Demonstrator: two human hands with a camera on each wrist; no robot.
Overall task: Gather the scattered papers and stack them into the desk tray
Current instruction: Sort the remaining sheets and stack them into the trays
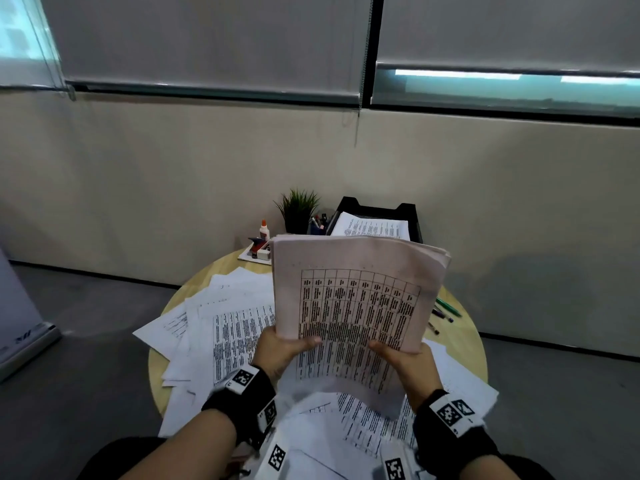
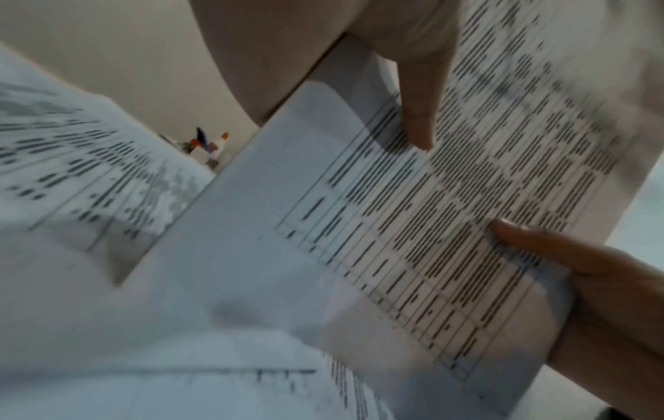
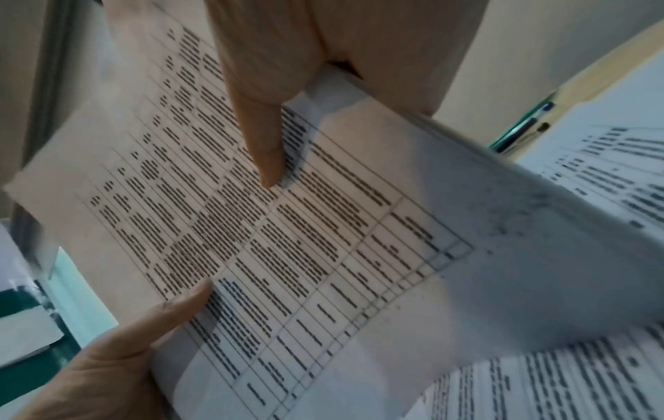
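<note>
Gathering step: I have my left hand [image 1: 280, 348] and right hand [image 1: 408, 358] both pinching a raised paper stack [image 1: 353, 292], thumbs on top. Loose sheets [image 1: 221, 327] cover the table; next, carry it to the black tray [image 1: 377, 207] beyond.

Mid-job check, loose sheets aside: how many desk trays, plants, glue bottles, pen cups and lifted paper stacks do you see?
Black desk tray: 1
Potted plant: 1
Glue bottle: 1
Pen cup: 1
Lifted paper stack: 1
Total: 5
</note>
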